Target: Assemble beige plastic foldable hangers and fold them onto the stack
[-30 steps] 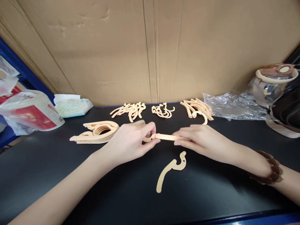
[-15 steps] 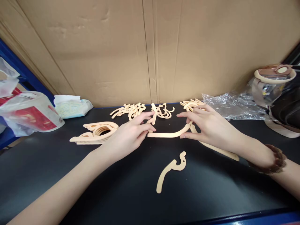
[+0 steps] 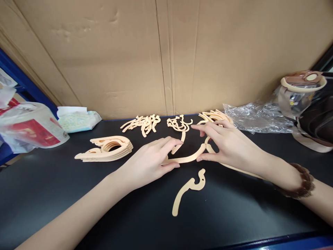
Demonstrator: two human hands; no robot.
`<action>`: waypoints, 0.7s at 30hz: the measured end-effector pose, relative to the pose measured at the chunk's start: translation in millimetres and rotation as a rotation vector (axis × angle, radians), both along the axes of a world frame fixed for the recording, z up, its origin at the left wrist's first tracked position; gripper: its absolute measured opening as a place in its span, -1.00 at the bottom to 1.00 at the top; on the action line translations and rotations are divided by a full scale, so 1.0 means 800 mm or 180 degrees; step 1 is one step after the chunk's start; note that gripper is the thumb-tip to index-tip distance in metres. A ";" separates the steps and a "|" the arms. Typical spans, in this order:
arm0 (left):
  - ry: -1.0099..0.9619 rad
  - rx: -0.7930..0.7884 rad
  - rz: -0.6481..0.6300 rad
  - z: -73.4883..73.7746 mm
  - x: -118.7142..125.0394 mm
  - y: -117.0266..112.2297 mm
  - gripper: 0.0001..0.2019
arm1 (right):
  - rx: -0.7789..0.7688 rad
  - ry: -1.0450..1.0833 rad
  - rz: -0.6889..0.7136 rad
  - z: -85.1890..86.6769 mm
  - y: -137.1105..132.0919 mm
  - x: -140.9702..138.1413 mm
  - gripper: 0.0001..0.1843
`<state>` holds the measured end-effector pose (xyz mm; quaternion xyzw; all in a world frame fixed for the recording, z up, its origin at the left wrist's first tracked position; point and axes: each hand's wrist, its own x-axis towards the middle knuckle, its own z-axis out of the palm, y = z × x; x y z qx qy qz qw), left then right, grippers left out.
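Observation:
A beige plastic folding hanger, seen as jointed curved arms, lies between both hands low over the black table. My left hand [image 3: 156,158] is closed around the left end of the curved hanger arm [image 3: 191,158], with its fingers also at a short strip [image 3: 179,143] standing up beside it. My right hand [image 3: 225,142] pinches the joint at the arm's other end, and a second long arm [image 3: 241,170] runs out below that wrist. The joint is partly hidden by the fingers. Nearer me lies a loose hook-shaped hanger piece [image 3: 189,189], touched by neither hand.
Stacked folded hangers [image 3: 106,149] lie left. Along the back are piles of hanger pieces [image 3: 143,123], small hooks [image 3: 179,122] and arms [image 3: 215,115]. Clear plastic wrap [image 3: 257,118] and a bottle [image 3: 299,93] stand right; a tissue pack [image 3: 78,119] and wrapped roll [image 3: 39,125] left. Cardboard [image 3: 117,52] closes the back.
My left hand has moved nearer to me and slightly right, taking the hanger arm's left end down. The short strip now leans the other way. My right hand has shifted only slightly.

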<state>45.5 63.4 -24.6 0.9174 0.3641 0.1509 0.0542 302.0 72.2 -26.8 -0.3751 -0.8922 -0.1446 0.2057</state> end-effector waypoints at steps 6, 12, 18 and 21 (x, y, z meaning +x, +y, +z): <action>-0.0018 0.0007 -0.0126 -0.007 0.004 -0.002 -0.57 | 0.0155 0.0001 0.0068 -0.002 0.000 -0.002 -0.28; 0.0288 0.0324 -0.0360 -0.006 0.009 -0.006 -0.59 | 0.0095 -0.0023 0.0189 -0.002 0.000 -0.004 -0.28; 0.0417 0.0338 -0.0500 -0.004 0.005 -0.003 -0.69 | -0.0048 -0.0067 0.0204 -0.005 0.000 -0.004 -0.28; 0.0467 0.0291 -0.0469 -0.002 0.002 -0.002 -0.70 | -0.0161 -0.0102 0.0294 -0.006 0.000 -0.005 -0.30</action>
